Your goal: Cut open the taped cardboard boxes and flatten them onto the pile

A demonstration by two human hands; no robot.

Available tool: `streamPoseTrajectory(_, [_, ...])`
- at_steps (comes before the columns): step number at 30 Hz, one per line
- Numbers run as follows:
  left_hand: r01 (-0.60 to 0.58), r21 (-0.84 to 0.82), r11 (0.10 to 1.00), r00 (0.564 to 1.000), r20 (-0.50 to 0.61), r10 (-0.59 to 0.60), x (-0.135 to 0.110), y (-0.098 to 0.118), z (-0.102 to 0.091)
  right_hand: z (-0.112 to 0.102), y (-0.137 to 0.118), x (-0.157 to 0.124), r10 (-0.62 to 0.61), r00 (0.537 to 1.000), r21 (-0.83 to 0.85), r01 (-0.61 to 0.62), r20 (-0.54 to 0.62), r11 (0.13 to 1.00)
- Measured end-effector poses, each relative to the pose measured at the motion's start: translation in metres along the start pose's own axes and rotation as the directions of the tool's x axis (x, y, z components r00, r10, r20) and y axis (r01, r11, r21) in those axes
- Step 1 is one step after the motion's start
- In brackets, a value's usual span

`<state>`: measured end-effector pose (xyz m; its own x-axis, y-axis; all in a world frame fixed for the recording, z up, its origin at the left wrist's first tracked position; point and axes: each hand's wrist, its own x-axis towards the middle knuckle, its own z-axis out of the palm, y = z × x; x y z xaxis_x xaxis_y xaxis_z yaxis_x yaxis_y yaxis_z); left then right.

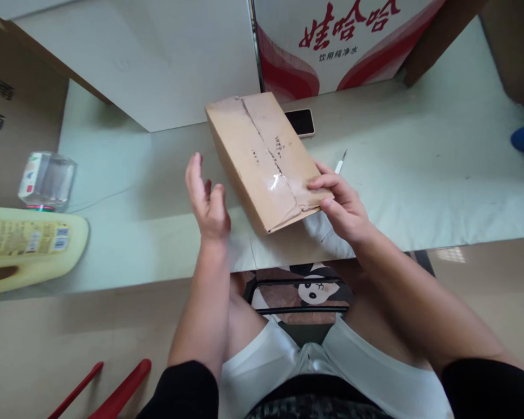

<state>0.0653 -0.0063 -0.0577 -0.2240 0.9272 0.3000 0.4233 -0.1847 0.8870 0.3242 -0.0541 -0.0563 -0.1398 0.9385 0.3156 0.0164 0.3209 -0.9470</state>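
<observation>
A brown cardboard box (253,157) with clear tape along its top seam is tilted above the pale green table. My right hand (343,203) grips its near right corner, thumb and fingers pinching the cardboard edge. To the left of the box, my left hand (207,201) is raised with its fingers apart, touching nothing. Beyond the box lies a phone (302,123), partly covered by it. A white pen-like tool with a thin pointed metal tip (340,163) rests just past my right hand.
A white panel (157,64) and a red-and-white carton (332,46) stand at the back. On the left are a clear plastic bottle (52,180) lying on its side, a yellow bottle (35,247) and a large carton (13,99). The table's cloth edge (157,281) runs above my lap.
</observation>
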Motion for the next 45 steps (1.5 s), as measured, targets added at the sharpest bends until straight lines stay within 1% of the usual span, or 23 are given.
streamPoseTrajectory(2, [-0.238,-0.009,0.971,0.971,-0.037,0.238,0.000,0.005,0.000,0.004,-0.003,0.000,-0.043,0.996,0.049,0.039,0.081,0.998])
streamPoseTrajectory(3, [-0.357,-0.025,0.934,0.934,-0.041,0.356,-0.002,0.008,0.001,0.005,-0.004,0.000,-0.071,0.990,0.067,0.064,0.119,0.996])
streamPoseTrajectory(5, [-0.558,-0.074,0.826,0.830,-0.041,0.557,-0.009,0.016,0.005,0.008,-0.003,-0.001,-0.116,0.980,0.079,0.104,0.164,0.991])
streamPoseTrajectory(7, [-0.652,-0.097,0.752,0.757,-0.032,0.653,-0.020,0.021,0.008,0.010,-0.001,-0.001,-0.120,0.979,0.056,0.113,0.164,0.992])
streamPoseTrajectory(9, [-0.635,-0.039,0.772,0.772,-0.005,0.635,-0.033,0.023,0.009,0.011,0.002,-0.002,-0.102,0.985,0.014,0.101,0.143,0.995])
streamPoseTrajectory(12, [-0.542,0.007,0.841,0.841,0.019,0.541,-0.045,0.021,0.007,0.010,0.004,-0.001,-0.110,0.983,-0.049,0.118,0.148,0.992])
streamPoseTrajectory(15, [-0.512,-0.020,0.859,0.859,-0.006,0.512,-0.047,0.017,0.006,0.008,0.003,-0.002,-0.171,0.974,-0.119,0.189,0.145,0.975])
streamPoseTrajectory(17, [-0.501,-0.032,0.865,0.865,-0.026,0.500,-0.047,0.015,0.007,0.004,0.000,-0.002,-0.163,0.985,-0.236,0.173,0.060,0.956])
streamPoseTrajectory(18, [-0.484,-0.028,0.875,0.875,-0.031,0.483,-0.047,0.014,0.007,0.001,-0.002,-0.002,-0.120,0.993,-0.333,0.107,-0.019,0.937])
streamPoseTrajectory(20, [-0.434,0.004,0.901,0.900,-0.030,0.434,-0.048,0.011,0.009,-0.005,-0.005,-0.002,0.023,0.978,-0.547,-0.136,-0.209,0.826])
streamPoseTrajectory(22, [-0.384,0.027,0.923,0.923,-0.010,0.384,-0.050,0.009,0.010,-0.010,-0.007,-0.001,0.189,0.921,-0.695,-0.382,-0.341,0.609])
streamPoseTrajectory(23, [-0.373,0.019,0.928,0.928,0.003,0.373,-0.051,0.008,0.010,-0.012,-0.008,0.000,0.267,0.894,-0.743,-0.447,-0.359,0.498])
streamPoseTrajectory(24, [-0.375,0.005,0.927,0.927,0.011,0.375,-0.051,0.008,0.011,-0.013,-0.008,0.000,0.342,0.874,-0.782,-0.470,-0.347,0.408])
streamPoseTrajectory(26, [-0.396,-0.001,0.918,0.918,0.003,0.396,-0.051,0.008,0.012,-0.014,-0.009,0.001,0.461,0.841,-0.845,-0.446,-0.282,0.296])
streamPoseTrajectory(28, [-0.415,0.022,0.910,0.910,-0.016,0.415,-0.049,0.010,0.013,-0.014,-0.010,0.002,0.534,0.811,-0.880,-0.414,-0.239,0.234])
streamPoseTrajectory(30, [-0.419,0.016,0.908,0.908,-0.018,0.419,-0.048,0.013,0.013,-0.015,-0.011,0.003,0.567,0.785,-0.878,-0.431,-0.250,0.209])
streamPoseTrajectory(32, [-0.425,-0.035,0.904,0.905,0.010,0.426,-0.048,0.015,0.012,-0.016,-0.011,0.003,0.547,0.789,-0.823,-0.491,-0.281,0.286])
streamPoseTrajectory(34, [-0.427,-0.065,0.902,0.902,0.044,0.430,-0.048,0.016,0.011,-0.019,-0.010,0.000,0.447,0.836,-0.699,-0.526,-0.319,0.485])
streamPoseTrajectory(36, [-0.423,-0.037,0.905,0.904,0.058,0.424,-0.048,0.018,0.011,-0.020,-0.011,-0.007,0.273,0.889,-0.538,-0.443,-0.367,0.717])
streamPoseTrajectory(38, [-0.429,0.004,0.903,0.902,0.050,0.428,-0.049,0.020,0.011,-0.018,-0.015,-0.018,0.077,0.920,-0.421,-0.249,-0.384,0.872])
streamPoseTrajectory(40, [-0.428,0.019,0.904,0.903,0.039,0.427,-0.049,0.024,0.010,-0.011,-0.025,-0.030,-0.117,0.946,-0.359,0.001,-0.303,0.933])
streamPoseTrajectory(42, [-0.392,0.027,0.920,0.920,0.038,0.390,-0.050,0.026,0.010,0.001,-0.040,-0.040,-0.289,0.944,-0.294,0.234,-0.158,0.927])
streamPoseTrajectory(45, [-0.310,0.025,0.950,0.950,0.050,0.309,-0.052,0.026,0.010,0.021,-0.062,-0.050,-0.401,0.915,-0.154,0.403,0.049,0.902])
